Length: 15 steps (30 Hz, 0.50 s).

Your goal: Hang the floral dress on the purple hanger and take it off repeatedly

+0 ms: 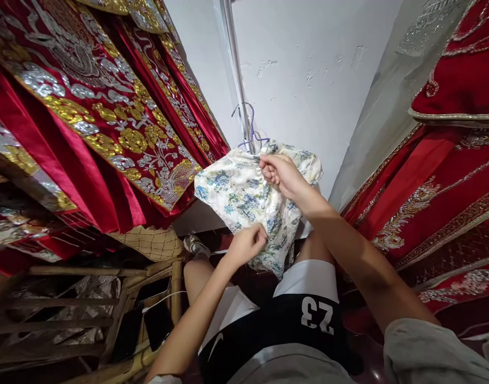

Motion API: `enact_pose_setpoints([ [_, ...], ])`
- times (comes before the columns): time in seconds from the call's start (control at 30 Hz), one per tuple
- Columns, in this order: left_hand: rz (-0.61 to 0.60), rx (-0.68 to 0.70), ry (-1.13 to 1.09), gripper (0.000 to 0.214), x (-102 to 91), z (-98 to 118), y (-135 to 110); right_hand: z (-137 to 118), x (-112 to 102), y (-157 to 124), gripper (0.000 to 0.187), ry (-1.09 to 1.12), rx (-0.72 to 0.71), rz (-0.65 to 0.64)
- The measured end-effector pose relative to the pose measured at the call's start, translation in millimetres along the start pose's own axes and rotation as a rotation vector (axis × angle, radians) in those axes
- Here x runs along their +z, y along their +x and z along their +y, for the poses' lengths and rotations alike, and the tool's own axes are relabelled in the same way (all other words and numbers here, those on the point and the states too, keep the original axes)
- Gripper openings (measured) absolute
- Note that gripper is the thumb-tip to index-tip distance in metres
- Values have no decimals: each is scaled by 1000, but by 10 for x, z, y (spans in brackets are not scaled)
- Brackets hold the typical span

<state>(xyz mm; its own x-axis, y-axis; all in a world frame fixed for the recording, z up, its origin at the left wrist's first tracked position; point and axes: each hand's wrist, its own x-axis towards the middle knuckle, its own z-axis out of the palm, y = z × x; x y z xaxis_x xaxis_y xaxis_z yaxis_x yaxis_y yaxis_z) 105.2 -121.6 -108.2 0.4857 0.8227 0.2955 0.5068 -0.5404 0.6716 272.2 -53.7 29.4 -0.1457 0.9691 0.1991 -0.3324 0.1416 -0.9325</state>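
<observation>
A: ok I'm standing right here and can't see, what have those fingers got?

B: The floral top (240, 200). It's right under both sets of fingers, white with blue flowers and greenish leaves. The right hand (283, 172) has thumb and forefinger pinched tight on the cloth up near the neckline.

A: And the left hand (245, 245)?

B: Lower down, in front of the bottom half of the top. Fingers curled in, thumb close to the forefinger — can't tell if there's any fabric between them tbh.

A: Is the top hanging on something?

B: Yep, purple hanger (262, 140) just beyond the right fingers, hook up beside a metal pole (235, 64) against the white wall (308, 48).

A: lol, so much red around here.

B: Right? Red embroidered cloth (144, 138) in gold and silver left of the fingers, more red garments (412, 197) well off to their right.

A: What's down low?

B: Left of the left fingers, some bamboo furniture (175, 293) with dark flat devices (158, 322) and a white cable (148, 309). Nearer the wearer than either set of fingers — black-and-white shorts (276, 314) with a 23.
</observation>
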Motion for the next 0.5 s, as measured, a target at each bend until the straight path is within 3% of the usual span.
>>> enact_pose_setpoints([
  [0.1,373,135,-86,15,-476,190,322,16,33,-124,31,-122,-102,4],
  [0.17,513,208,-69,31,-752,371,569,-15,41,-131,34,-189,-163,-39],
  [0.27,486,282,67,24,-974,607,861,-15,-1,-75,36,-257,-219,-97],
  [0.37,456,288,226,25,-1013,701,1000,171,-99,-10,34,-296,-234,-82],
  [0.5,660,269,56,24,-1244,542,1020,652,-221,-40,34,-468,-136,-56],
])
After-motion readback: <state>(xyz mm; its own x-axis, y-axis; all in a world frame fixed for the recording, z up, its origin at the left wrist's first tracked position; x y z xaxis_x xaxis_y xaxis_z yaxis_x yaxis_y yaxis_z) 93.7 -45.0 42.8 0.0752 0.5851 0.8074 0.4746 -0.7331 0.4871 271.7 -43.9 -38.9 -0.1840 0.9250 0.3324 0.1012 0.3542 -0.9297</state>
